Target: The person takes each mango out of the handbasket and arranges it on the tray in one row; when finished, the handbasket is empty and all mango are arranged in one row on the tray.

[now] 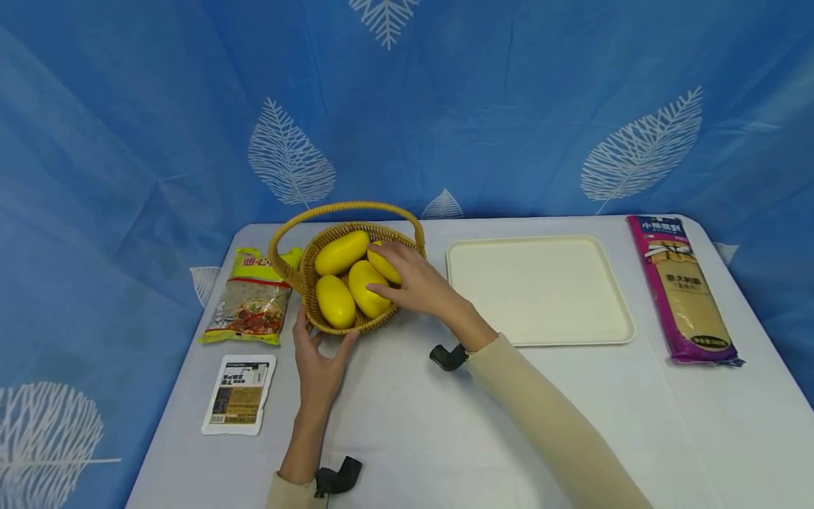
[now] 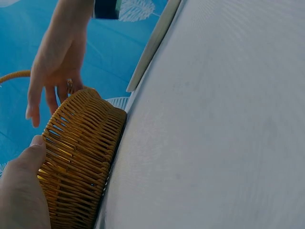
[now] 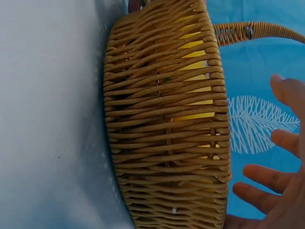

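Observation:
A brown wicker basket [image 1: 310,300] with a tall arched handle stands at the back left of the table, holding several smooth yellow mangoes [image 1: 341,252]. At its near-left side my left hand [image 1: 320,371] holds the outer wall between thumb and fingers. The left wrist view shows that thumb [image 2: 32,152] right at the woven rim. Over the basket's right side hangs my right hand [image 1: 416,279], its fingers spread above the two right-hand mangoes and partly covering one. In the right wrist view, those fingers [image 3: 269,179] are apart with nothing between them.
A cream tray [image 1: 537,290] lies right of the basket. Beyond it is a purple pack of noodles [image 1: 687,290]. Left of the basket lie a yellow-topped food bag [image 1: 251,300] and a white flat pack [image 1: 238,394]. A blue leaf-patterned cloth [image 1: 509,106] hangs behind the table.

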The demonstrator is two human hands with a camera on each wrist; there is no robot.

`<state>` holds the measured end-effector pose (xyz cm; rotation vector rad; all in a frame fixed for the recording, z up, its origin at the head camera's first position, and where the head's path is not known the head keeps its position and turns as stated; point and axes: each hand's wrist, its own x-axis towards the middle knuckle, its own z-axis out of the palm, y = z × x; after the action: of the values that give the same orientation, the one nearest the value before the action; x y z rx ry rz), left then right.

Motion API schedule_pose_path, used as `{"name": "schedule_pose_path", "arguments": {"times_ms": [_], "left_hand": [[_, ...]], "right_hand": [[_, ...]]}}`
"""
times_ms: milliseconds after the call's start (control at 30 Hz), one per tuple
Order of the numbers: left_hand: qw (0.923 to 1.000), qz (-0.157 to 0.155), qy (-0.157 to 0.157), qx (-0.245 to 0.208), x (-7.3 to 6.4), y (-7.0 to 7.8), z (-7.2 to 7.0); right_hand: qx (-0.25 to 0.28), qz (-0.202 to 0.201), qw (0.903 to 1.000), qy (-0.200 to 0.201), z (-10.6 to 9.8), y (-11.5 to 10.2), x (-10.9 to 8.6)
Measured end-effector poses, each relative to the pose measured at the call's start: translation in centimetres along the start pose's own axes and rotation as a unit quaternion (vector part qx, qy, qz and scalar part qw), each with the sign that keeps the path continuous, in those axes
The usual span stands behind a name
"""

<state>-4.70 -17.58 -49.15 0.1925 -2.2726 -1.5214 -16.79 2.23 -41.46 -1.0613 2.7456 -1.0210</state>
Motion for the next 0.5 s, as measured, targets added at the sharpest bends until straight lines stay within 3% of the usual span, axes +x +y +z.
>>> {"name": "schedule_pose_path", "arguments": {"times_ms": [167, 500], "left_hand": [[0.9999, 0.01, -0.003, 0.008, 0.0, -0.7, -0.1], [0.9997, 0.022, -0.006, 0.013, 0.1, -0.7, -0.2]], "right_hand": [[-0.008, 0.04, 0.9984, -0.038, 0.6, 0.2, 0.7], [-0.018, 0.078, 0.9938, -0.077, 1.2, 0.9, 1.8]]}}
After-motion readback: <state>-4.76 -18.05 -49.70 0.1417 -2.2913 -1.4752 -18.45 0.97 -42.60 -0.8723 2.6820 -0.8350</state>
